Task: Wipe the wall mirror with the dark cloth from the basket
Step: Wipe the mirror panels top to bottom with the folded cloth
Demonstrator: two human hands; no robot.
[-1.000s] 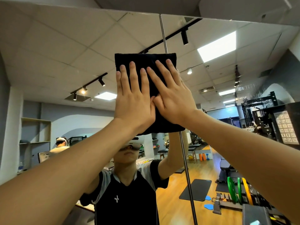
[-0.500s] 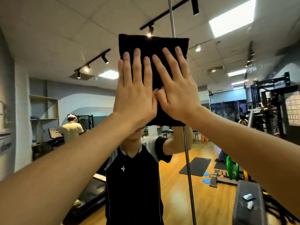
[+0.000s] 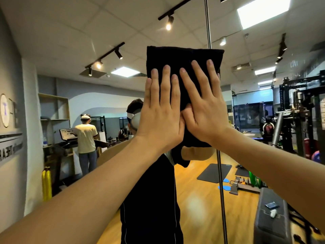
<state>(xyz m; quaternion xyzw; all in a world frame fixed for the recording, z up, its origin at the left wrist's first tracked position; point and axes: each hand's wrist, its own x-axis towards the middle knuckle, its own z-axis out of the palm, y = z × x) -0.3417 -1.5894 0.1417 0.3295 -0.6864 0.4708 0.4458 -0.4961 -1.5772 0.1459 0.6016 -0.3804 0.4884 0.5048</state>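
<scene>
The dark cloth [image 3: 182, 58], folded into a rectangle, lies flat against the wall mirror [image 3: 88, 41] at head height. My left hand [image 3: 160, 111] presses its lower left part with straight fingers. Beside it, my right hand [image 3: 204, 106] presses the right part, fingers spread and straight, thumb touching my left hand. The cloth's bottom edge is hidden behind both palms. The basket is not in view.
A metal seam strip [image 3: 207, 20] runs vertically down the mirror behind the cloth. The glass reflects a gym: my own reflection in a dark shirt [image 3: 149, 199], a person at a treadmill [image 3: 86, 136], floor mats [image 3: 214, 172], a weight rack [image 3: 299, 117].
Both hands slid the cloth down the mirror, from near its top edge to head height. My view tilted down with it, so more of the floor now shows.
</scene>
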